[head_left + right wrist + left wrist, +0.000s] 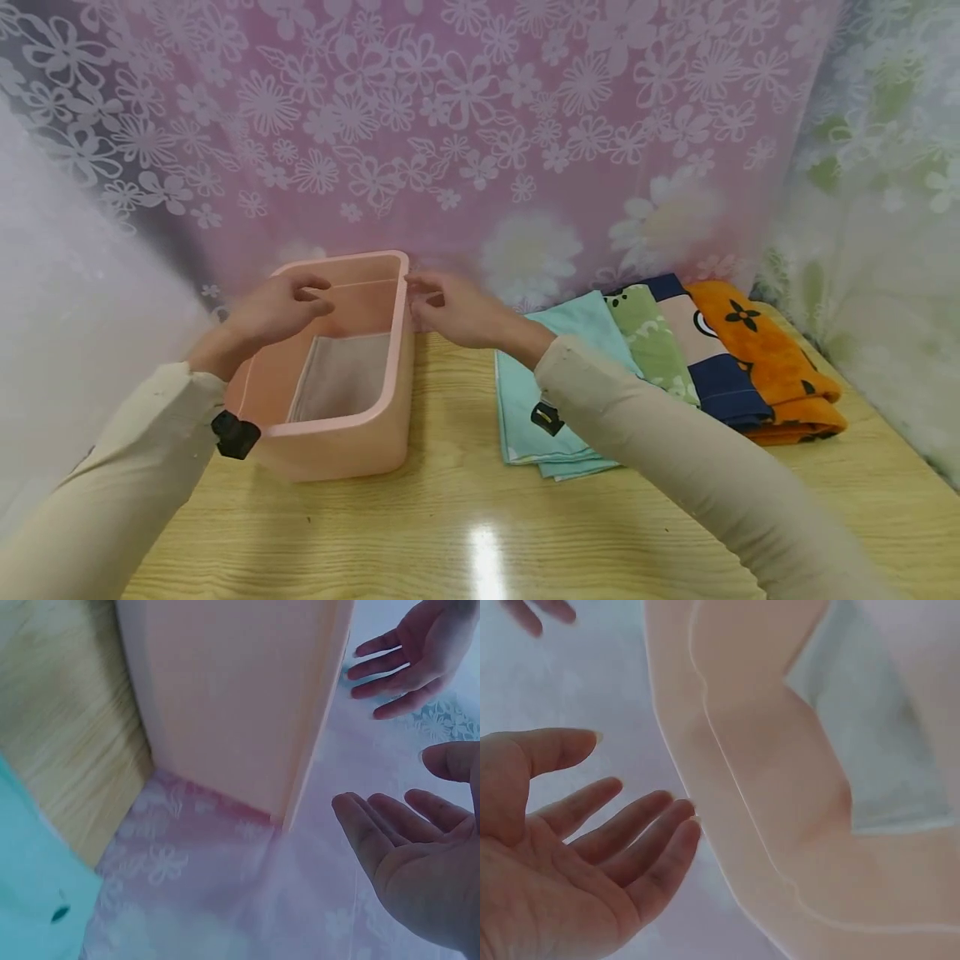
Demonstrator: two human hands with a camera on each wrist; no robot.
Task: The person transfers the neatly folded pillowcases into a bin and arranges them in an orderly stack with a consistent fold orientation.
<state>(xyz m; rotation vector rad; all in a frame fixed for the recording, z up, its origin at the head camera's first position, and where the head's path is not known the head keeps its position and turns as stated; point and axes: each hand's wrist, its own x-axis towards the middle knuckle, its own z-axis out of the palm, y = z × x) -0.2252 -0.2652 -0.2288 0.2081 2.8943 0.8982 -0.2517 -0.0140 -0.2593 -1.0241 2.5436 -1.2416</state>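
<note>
My left hand (281, 308) is over the pink bin (337, 454) at its 10 o'clock, fingers loose and wide of the thumb, holding nothing. My right hand (465, 308) is just beside the rim at the bin's 2 o'clock, its fingers gently bent, thumb apart, also holding nothing; whether any fingertip touches the plastic, I cannot tell.

From the middle of my head view the bin stands upright at about 8 to 9 o'clock on the wooden table (450, 517). Inside it, towards its 4 o'clock, is a folded grey cloth (348, 375).

The bin looks like moulded plastic: I judge it light, fairly stiff and rather smooth, so it could slide if nudged. I would hold it by the rim at its 3 and 9 o'clock, with 2 hands, thumbs inside.

At 3 to 4 o'clock of my view, 4 folded cloths overlap: light blue (521, 408), green (656, 337), navy and pink (723, 387), and orange (757, 333). All should be soft, light and hard to harm, though their folds may slip loose; the orange looks plushest and bulkiest. I would pinch each through all its layers, supporting it underneath.
</note>
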